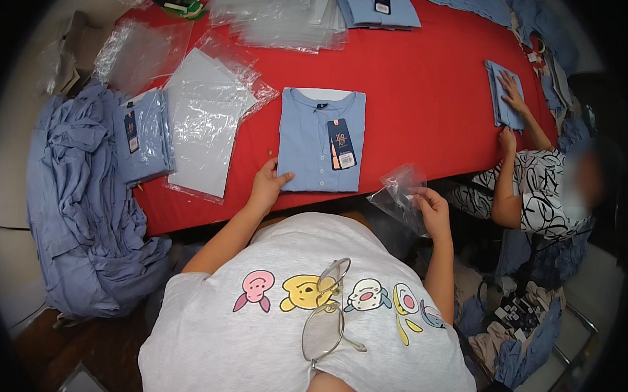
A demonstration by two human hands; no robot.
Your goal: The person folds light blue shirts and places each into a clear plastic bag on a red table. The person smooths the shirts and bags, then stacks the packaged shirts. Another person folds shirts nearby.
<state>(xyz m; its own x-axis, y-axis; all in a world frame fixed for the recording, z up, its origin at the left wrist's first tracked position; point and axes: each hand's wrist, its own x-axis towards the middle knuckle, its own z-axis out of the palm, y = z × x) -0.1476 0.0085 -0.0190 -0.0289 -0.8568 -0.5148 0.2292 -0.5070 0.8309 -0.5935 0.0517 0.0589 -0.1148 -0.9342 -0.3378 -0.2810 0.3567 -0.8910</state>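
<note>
A folded light-blue shirt (305, 144) lies face up at the near edge of the red table, with a dark hang tag (341, 144) on its front and white board showing behind the collar. My left hand (267, 183) grips the shirt's lower left corner, thumb on top and fingers at its side. To the right, past the table's edge, my right hand (432, 208) pinches a clear plastic bag (401, 199), which hangs crumpled and looks to have nothing in it.
Left of the shirt lie white boards in clear film (206, 123) and bagged folded shirts (146, 138). Loose blue shirts (85, 209) heap at the far left. Clear bags (279, 18) and another folded shirt (381, 10) sit at the back. At right, a co-worker's hands touch a folded shirt (498, 99).
</note>
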